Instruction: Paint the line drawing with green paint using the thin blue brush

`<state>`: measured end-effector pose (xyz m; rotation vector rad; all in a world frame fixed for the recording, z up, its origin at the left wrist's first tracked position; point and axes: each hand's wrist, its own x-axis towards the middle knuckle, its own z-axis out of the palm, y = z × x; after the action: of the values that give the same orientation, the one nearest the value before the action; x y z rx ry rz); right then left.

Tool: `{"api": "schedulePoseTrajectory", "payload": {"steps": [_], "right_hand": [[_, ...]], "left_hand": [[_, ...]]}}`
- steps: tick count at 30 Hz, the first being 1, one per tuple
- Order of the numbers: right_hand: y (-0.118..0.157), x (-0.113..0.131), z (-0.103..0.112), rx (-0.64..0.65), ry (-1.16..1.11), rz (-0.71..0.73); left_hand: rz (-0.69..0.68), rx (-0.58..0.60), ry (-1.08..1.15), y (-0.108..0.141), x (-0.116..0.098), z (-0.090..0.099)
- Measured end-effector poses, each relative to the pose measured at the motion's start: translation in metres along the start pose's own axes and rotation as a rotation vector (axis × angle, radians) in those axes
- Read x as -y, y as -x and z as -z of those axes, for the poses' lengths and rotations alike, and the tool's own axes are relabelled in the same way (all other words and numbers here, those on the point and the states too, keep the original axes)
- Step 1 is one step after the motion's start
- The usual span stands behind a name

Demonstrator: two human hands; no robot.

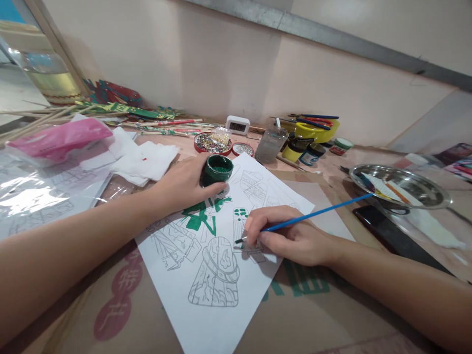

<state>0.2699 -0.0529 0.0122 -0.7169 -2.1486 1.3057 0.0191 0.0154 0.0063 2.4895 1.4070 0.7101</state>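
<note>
My left hand (188, 182) is wrapped round a small open jar of green paint (218, 169) at the upper edge of a white sheet (206, 324). Pinched in my right hand (283, 233) is a blue paintbrush (317, 214), its dark tip touching or just above a line drawing at the sheet's right. That drawing bears small green spots near its top. A larger green painted patch (199, 216) lies below my left hand. Nearer me, an outlined figure (216, 275) on the sheet is uncoloured. My right fingers hide part of the spotted drawing.
Behind the sheet stand a white digital clock (238, 125), red-rimmed bead trays (213, 143), a cup of cloudy water (271, 144) and paint jars (312, 154). A metal dish (424, 189) and black phone (398, 241) lie right; tissues (145, 160) and pink packaging (62, 140) left.
</note>
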Motion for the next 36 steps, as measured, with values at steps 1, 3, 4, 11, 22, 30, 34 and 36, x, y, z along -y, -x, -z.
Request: {"api": "schedulePoseTrajectory", "payload": {"steps": [1,3,4,11,22,30,34,36], "right_hand": [[0.0002,0.0007,0.0005,0.007,0.006,-0.001],[0.0008,0.0018,0.001,0.01,0.02,0.004],[0.0012,0.0021,0.0009,0.01,0.023,0.007],[0.0025,0.0,-0.0021,-0.039,0.048,0.021],[0.001,-0.0036,-0.005,-0.039,0.024,0.065],[0.004,-0.0053,-0.0075,-0.089,-0.015,-0.007],[0.0025,-0.0025,-0.0056,-0.08,0.052,0.007],[0.0022,-0.0002,-0.0045,-0.056,0.082,0.017]], "left_hand": [[-0.001,0.0,-0.002,0.0,-0.0002,0.0001],[-0.006,-0.002,-0.003,0.0001,-0.0004,0.0002],[-0.008,-0.004,-0.003,0.0001,-0.0004,0.0002],[-0.006,-0.005,-0.005,0.0003,0.0006,-0.0003],[-0.009,-0.001,0.001,0.0007,0.0001,0.0001],[-0.012,0.001,-0.002,0.0,0.0003,0.0001],[-0.011,0.006,0.006,-0.0002,0.0007,0.0002],[-0.012,0.003,0.007,0.0,0.0009,-0.0002]]}}
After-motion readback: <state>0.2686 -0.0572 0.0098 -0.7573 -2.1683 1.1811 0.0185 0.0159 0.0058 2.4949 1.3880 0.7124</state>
